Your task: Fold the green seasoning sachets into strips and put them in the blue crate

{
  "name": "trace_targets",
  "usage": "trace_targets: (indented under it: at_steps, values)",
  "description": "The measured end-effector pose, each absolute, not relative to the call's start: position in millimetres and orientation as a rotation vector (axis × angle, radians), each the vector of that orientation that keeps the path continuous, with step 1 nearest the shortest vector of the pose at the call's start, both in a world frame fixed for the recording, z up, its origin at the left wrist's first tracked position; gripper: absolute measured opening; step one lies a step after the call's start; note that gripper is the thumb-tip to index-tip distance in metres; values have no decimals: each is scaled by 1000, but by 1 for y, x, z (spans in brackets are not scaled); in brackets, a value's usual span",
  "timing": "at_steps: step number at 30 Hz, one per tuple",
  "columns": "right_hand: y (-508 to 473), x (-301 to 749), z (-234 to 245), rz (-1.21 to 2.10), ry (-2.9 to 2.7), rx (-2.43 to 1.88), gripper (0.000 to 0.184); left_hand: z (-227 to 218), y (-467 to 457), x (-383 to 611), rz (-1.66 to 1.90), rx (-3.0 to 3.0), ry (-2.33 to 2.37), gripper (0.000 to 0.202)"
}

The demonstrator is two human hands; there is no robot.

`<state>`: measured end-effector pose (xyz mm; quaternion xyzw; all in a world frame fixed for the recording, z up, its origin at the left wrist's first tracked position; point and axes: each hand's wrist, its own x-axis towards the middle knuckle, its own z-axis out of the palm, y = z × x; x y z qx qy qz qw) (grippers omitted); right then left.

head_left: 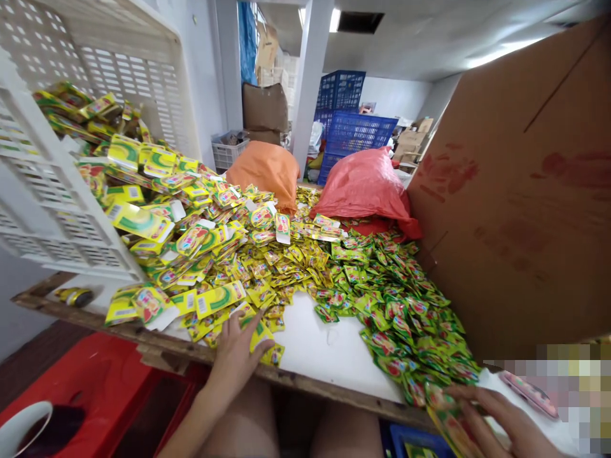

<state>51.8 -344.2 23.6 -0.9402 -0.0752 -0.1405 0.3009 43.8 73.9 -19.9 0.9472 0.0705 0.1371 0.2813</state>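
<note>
My left hand rests at the table's front edge, thumb and fingers spread over a small yellow carton with a green arc printed on it. Around it lie small yellow sachets and more flat yellow cartons, some with white end flaps open. At the lower right, my right hand pinches a yellow, green and red carton, partly cut off by the picture's edge. This carton is tilted above a blue crate below the table edge. Beside it spreads a heap of green sachets.
A white perforated crate lies tipped at the left, cartons spilling out. Orange and red sacks stand at the back. A large cardboard box walls the right side. A red stool holds a white cup.
</note>
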Motion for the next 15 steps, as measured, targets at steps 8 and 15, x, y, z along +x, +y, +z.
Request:
trace_targets:
  at_steps: [8, 15]
  values:
    - [-217, 76, 3, -160, -377, -2205, 22, -32, 57, 54, 442, 2569, 168, 30]
    - [-106, 96, -27, 46, -538, -2172, 9, -31, 85, 50, 750, 2051, 340, 21]
